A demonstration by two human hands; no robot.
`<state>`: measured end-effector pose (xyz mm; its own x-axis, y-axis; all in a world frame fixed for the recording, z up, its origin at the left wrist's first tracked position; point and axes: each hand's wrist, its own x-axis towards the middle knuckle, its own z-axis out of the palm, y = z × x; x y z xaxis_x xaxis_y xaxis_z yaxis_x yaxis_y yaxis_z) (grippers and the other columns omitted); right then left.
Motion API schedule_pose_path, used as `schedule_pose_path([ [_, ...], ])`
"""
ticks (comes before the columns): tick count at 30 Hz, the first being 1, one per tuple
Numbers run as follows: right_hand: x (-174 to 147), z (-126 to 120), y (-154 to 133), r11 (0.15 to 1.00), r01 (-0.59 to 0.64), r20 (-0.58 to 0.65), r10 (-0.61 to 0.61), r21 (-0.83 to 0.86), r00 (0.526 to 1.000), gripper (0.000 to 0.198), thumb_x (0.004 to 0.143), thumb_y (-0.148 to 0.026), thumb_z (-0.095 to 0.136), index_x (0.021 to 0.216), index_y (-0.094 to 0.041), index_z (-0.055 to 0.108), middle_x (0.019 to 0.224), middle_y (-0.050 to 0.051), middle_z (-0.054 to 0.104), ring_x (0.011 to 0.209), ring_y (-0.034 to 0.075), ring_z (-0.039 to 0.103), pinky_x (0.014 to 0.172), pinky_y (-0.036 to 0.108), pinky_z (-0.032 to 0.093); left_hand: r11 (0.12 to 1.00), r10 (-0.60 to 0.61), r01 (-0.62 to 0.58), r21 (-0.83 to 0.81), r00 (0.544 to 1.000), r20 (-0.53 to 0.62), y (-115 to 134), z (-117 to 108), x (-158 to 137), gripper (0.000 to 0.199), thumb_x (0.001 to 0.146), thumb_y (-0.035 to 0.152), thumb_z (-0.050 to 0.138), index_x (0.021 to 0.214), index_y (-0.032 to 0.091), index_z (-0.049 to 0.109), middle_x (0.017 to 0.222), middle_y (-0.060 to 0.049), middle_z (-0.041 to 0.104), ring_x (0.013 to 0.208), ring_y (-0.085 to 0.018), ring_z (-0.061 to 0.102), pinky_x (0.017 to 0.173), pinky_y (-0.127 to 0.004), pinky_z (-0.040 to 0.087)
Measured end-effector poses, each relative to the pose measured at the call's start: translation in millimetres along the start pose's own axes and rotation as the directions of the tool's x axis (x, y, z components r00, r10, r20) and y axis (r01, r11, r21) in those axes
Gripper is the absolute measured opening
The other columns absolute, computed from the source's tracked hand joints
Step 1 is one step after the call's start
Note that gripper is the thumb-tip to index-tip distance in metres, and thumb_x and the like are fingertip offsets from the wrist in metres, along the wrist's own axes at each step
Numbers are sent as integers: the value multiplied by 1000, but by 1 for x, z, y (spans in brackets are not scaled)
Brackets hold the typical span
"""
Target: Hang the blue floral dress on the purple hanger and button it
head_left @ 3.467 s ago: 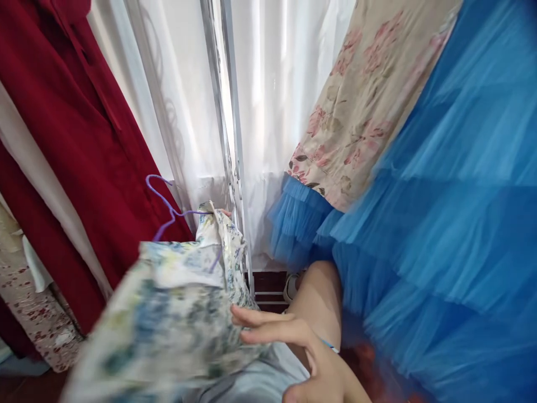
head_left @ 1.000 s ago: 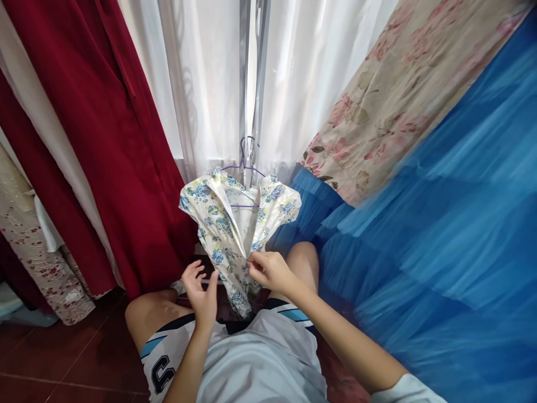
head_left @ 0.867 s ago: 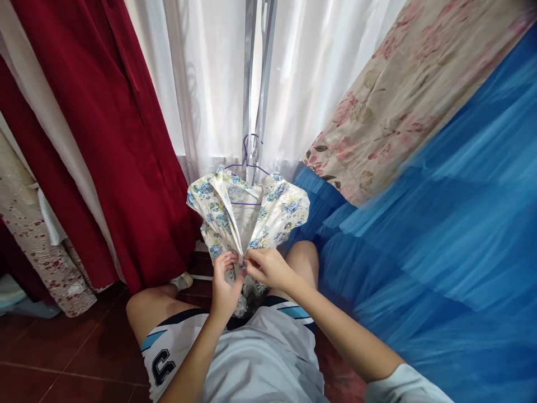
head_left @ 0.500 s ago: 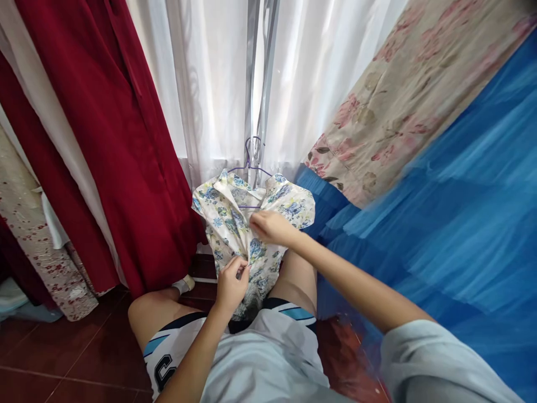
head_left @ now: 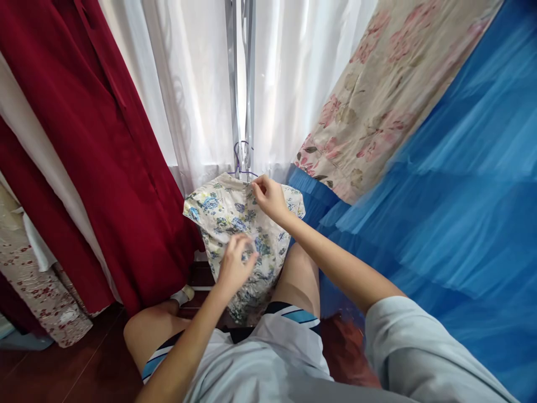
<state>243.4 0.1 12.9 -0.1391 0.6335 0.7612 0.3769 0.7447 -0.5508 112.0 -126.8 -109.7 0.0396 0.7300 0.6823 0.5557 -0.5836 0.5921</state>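
A white floral blouse (head_left: pixel 235 215) with blue and yellow flowers hangs on a purple hanger (head_left: pixel 238 159) between my legs. Its plain, unopened side faces me, with short sleeves out to both sides. At the neckline, just under the hanger's hook, my right hand (head_left: pixel 271 197) is closed in a pinch on the cloth. My left hand (head_left: pixel 238 258) hovers before the middle of the blouse, slightly blurred, fingers curved and apart with nothing in them. Most of the hanger's bar is hidden by the blouse.
White sheer curtains (head_left: pixel 285 84) and a grey metal pole (head_left: pixel 233 73) stand behind the hanger. Red cloth (head_left: pixel 126 184) hangs at left. A beige flowered fabric (head_left: pixel 377 101) and a blue tulle skirt (head_left: pixel 453 224) hang at right. Below is a dark red tiled floor (head_left: pixel 92 364).
The blouse has turned round: its open front with the collar faced me before, now the closed side does. My left hand has let go of the cloth; my right has moved up to the neckline.
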Motion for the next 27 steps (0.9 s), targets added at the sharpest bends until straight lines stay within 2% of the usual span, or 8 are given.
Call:
schedule_pose_path([
  [2, -7, 3, -4, 935, -225, 30, 226, 273, 974, 14, 85, -30, 59, 82, -17, 60, 65, 1, 59, 56, 13, 48, 56, 25, 35, 997, 74, -71, 25, 980, -185, 0, -20, 39, 31, 92, 29, 57, 122, 24, 61, 137, -13, 51, 126, -28, 51, 97, -39, 47],
  [5, -13, 8, -11, 682, -460, 159, 457, 569, 875, 13, 78, -27, 64, 75, -15, 59, 61, -1, 56, 47, 8, 39, 47, 23, 29, 969, 234, -219, 110, 960, -153, 0, -46, 104, 37, 98, 32, 47, 134, 23, 54, 142, -13, 48, 111, -22, 59, 96, -37, 48],
  [10, -14, 20, -20, 418, -531, 261, 549, 737, 794, 16, 70, -26, 69, 72, -15, 57, 61, -3, 53, 48, 6, 38, 44, 21, 27, 893, 349, -351, 280, 935, 60, -2, -54, 163, 22, 99, 29, 46, 95, 16, 63, 97, -9, 63, 93, -21, 60, 85, -32, 46],
  [15, -18, 42, -12, 252, -586, 349, 603, 770, 718, 14, 67, -22, 67, 74, -17, 56, 58, -6, 51, 45, 5, 36, 43, 19, 25, 909, 361, -308, 282, 918, -161, 9, -53, 180, 19, 99, 24, 45, 86, 16, 57, 87, -6, 59, 86, -18, 57, 81, -28, 42],
  [21, -62, 48, 13, 233, -635, 344, 680, 736, 647, 20, 64, -26, 70, 73, -16, 56, 59, -5, 51, 46, 5, 36, 42, 20, 24, 995, 21, 35, 98, 855, -518, -54, -118, 211, 16, 96, 22, 50, 84, 14, 56, 77, -2, 57, 78, -14, 54, 79, -26, 43],
  [23, -79, 44, 21, 220, -638, 371, 657, 738, 656, 23, 62, -28, 73, 74, -17, 56, 60, -5, 50, 47, 5, 37, 42, 20, 25, 971, -225, 225, -76, 769, -598, -90, -137, 203, 16, 94, 18, 49, 79, 14, 53, 70, 1, 53, 73, -13, 51, 77, -26, 43],
  [25, -93, 43, 28, 237, -648, 377, 651, 724, 659, 25, 62, -31, 73, 72, -17, 55, 61, -4, 50, 48, 6, 37, 42, 20, 26, 852, -523, 386, -354, 656, -545, -119, -142, 181, 21, 95, 16, 42, 75, 15, 48, 63, 4, 46, 66, -11, 47, 73, -25, 43],
  [27, -107, 42, 36, 261, -661, 360, 670, 703, 649, 27, 62, -34, 73, 71, -18, 53, 61, -3, 50, 48, 6, 38, 43, 21, 28, 787, -612, 444, -428, 647, -455, -136, -131, 151, 24, 94, 18, 40, 70, 17, 43, 58, 5, 42, 61, -10, 45, 69, -26, 43],
])
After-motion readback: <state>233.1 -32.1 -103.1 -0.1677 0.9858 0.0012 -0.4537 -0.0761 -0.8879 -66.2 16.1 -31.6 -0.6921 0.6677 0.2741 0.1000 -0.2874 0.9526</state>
